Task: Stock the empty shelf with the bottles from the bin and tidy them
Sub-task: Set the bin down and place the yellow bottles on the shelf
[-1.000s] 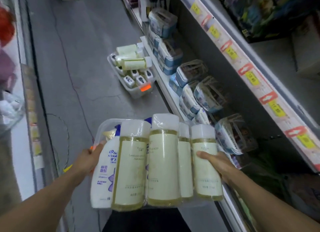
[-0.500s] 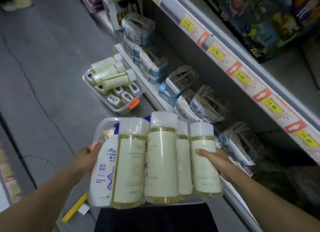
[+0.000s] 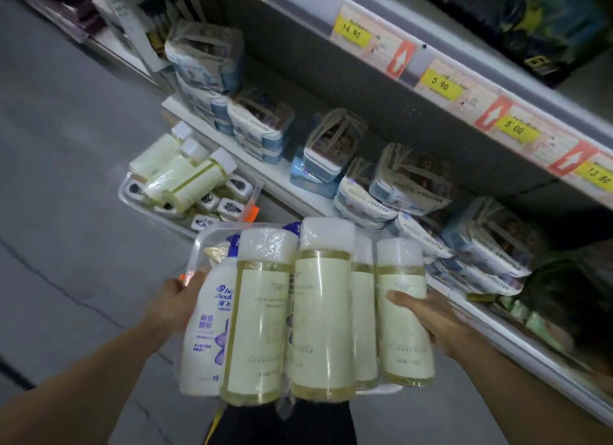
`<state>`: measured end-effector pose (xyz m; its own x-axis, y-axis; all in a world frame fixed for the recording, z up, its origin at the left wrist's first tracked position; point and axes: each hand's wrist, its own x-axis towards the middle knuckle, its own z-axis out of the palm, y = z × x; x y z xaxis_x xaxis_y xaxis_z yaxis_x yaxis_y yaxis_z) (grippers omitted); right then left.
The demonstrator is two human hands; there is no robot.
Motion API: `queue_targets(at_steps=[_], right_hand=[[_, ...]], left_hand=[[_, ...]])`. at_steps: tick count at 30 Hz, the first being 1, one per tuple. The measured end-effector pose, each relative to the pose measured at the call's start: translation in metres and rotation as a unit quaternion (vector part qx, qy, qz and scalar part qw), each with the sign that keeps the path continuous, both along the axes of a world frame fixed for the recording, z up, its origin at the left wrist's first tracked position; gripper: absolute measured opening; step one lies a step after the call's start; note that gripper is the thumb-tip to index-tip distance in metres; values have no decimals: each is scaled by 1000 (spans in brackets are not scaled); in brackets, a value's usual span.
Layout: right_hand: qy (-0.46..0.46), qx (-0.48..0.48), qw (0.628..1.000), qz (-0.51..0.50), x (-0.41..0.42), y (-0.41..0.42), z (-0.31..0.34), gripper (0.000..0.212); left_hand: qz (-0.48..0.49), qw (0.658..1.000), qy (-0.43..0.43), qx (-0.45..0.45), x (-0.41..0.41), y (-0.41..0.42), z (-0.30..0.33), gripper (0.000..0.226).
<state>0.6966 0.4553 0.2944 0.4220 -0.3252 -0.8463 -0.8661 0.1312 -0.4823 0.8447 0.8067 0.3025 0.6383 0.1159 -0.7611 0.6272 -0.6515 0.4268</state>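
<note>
head view: both forearms reach forward from the bottom corners and meet on a clear plastic bin (image 3: 212, 242) carried at waist height. the left hand (image 3: 175, 298) is at the bin's left rim, wrist roughly straight, thumb on top near an orange clip, the other fingers hidden under or behind the bin; its grip is closed on the bin's edge. the right hand (image 3: 428, 315) is on the bin's right side, palm turned inward, thumb lying across the label of the rightmost bottle; its grip presses that side, and i cannot tell whether the fingers hold the bin or only the bottle.

in the bin lie pale yellow bottles (image 3: 321, 315) with white caps, side by side, caps pointing away from the person, wrapped in clear film. at their left lies a white shampoo bottle (image 3: 207, 331) with purple print and a blue cap.

on the floor (image 3: 66, 179) ahead sits a second bin (image 3: 185, 195) just beside the bottom shelf (image 3: 292, 192), with more pale bottles lying on top of small boxes. the bottom shelf carries wrapped blue-and-white packs (image 3: 258, 126). above it runs a shelf edge with yellow price tags (image 3: 441, 86) and red arrow labels.
</note>
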Motion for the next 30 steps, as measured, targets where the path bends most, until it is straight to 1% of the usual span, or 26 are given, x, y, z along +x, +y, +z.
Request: queue_targets(at_steps=[3,7,10,19,22,24,30], right_hand=[[7,9,1000,-26,2,2,-13,24],[20,2,999,-45,3,-5,-32,31],[25,8,998,-53,1,-10,-45,33],[32,0,991,-131,-7,-10,-78,23],[29,1,988,-154,-5,-8,-92,23],[28,-1,985,-170,-4,-5,-106,20],[22,-10,978,-208,2,-2,-160,15]], left_hand=[[-14,1000,2,13,14,-4,-12,41],[-43,999,17,21,28,-13,-30,51],[-50,999,11,11,38,-25,-41,46],[-85,996,13,-15,67,-54,-82,35],[-107,994,24,-5,80,-59,-108,40],[-119,993,28,-1,91,-62,-124,44],[-170,985,27,5,118,-76,-187,57]])
